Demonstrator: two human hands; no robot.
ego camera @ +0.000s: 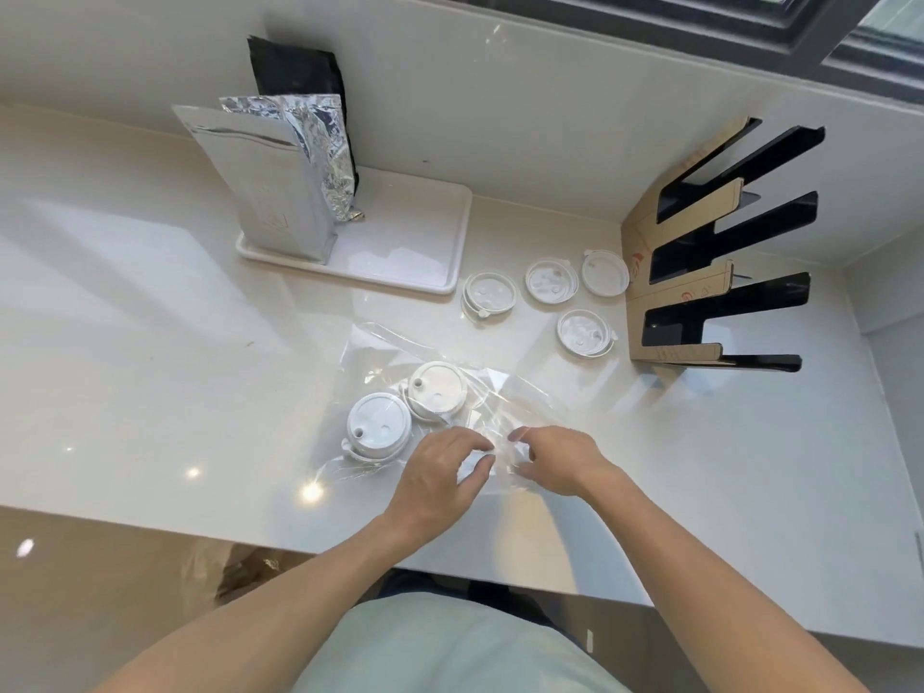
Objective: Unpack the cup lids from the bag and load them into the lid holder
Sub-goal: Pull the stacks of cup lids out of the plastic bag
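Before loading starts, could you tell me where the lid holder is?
In the head view, the lid holder stands at the counter's far right, right of four loose lids.

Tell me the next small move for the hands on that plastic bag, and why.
Probably pull the clear bag open at its near edge. Both the left hand and the right hand pinch the film there, and two white lids seem to lie inside it. Four lids already sit loose beside the lid holder, whose slots look unfilled.
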